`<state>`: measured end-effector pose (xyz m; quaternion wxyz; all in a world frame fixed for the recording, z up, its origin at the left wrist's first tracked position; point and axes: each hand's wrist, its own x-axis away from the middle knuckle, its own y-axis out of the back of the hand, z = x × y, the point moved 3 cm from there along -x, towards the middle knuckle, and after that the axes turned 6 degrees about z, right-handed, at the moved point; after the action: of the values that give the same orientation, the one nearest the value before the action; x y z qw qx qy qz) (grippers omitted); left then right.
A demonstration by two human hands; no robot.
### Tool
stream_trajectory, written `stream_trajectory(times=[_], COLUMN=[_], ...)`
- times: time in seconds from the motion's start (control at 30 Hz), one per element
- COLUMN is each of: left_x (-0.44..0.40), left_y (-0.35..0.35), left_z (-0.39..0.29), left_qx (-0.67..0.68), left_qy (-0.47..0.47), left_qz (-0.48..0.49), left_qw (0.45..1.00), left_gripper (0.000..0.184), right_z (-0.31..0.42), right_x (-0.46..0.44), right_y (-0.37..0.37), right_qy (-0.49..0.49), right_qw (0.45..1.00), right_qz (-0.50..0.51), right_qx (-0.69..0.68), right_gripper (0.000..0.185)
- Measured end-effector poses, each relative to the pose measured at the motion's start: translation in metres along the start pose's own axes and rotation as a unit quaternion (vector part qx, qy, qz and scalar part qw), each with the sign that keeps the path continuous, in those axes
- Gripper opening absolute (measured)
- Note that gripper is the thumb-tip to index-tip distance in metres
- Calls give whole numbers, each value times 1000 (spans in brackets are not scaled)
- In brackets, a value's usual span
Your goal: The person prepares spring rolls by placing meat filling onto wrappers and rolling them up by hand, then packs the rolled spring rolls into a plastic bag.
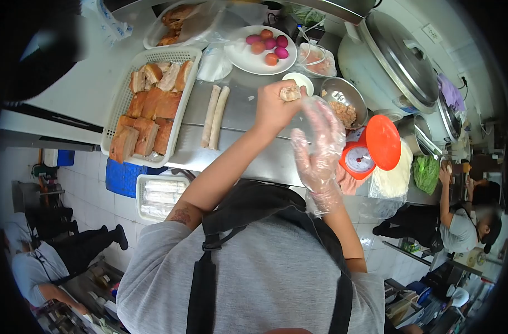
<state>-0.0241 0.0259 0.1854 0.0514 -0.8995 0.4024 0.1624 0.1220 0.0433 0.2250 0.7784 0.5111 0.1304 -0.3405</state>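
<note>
My left hand is bare and closed around a lump of pale minced filling, perhaps in a thin wrapper, which shows at the top of the fist. My right hand, in a clear plastic glove, is beside it with its fingers stretched out and nothing visible in them. Its fingertips are close to the left thumb; whether they touch, I cannot tell. Just beyond the right hand lies a metal bowl with minced filling inside. A small white dish sits behind the left fist. Near the right wrist stands an orange kitchen scale.
Two long pale rolls lie left on the steel counter. A white basket holds roasted pork slabs. Purple and orange eggs rest on a white plate. A large lidded pot stands right. Co-workers are at the sides.
</note>
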Motion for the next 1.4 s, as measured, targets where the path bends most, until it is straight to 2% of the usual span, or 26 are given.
stream_trajectory(times=[0.07,0.1,0.2,0.33,0.63,0.73,0.87,0.9,1.0,1.13,1.23,1.33,1.4], left_x=[1,3,4,5,14,24,27,26,27,23,25,25,28], left_y=[0,-2,-8,-8,-14,-13,-11,-11,-14,-5,-4,1,0], left_z=[-2,-1,-1,-10,2,-5,-15,-13,-18,-19,-17,-12,-11], left_qx=[17,26,24,-9,-51,-2,86,110,150,135,143,103,121], left_qy=[4,-3,-11,-26,-25,-40,-16,-3,15,6,29,10,11], left_qz=[6,19,42,46,89,148,207,228,256,299,301,303,289], left_qw=[1000,999,999,999,994,988,974,967,955,945,942,947,949], left_gripper=[29,31,34,34,31,25,13,11,13,19,21,22,16], right_z=[-10,-9,-8,-3,4,0,4,6,4,12,13,15,16], right_x=[9,4,6,3,-11,-14,-6,-9,1,-5,-10,-15,-19], right_y=[-4,-5,-8,-5,22,36,42,42,41,50,51,48,45], right_qy=[-29,-44,-4,-10,19,36,-29,-19,-24,26,51,71,79], right_qw=[998,998,1000,997,981,994,996,994,999,998,991,985,982], right_qz=[-49,-14,16,36,86,73,-47,-44,4,41,65,84,103], right_qx=[-31,-39,6,73,173,69,-73,-100,-28,47,105,129,135], right_gripper=[61,64,65,65,51,50,47,42,39,38,38,40,40])
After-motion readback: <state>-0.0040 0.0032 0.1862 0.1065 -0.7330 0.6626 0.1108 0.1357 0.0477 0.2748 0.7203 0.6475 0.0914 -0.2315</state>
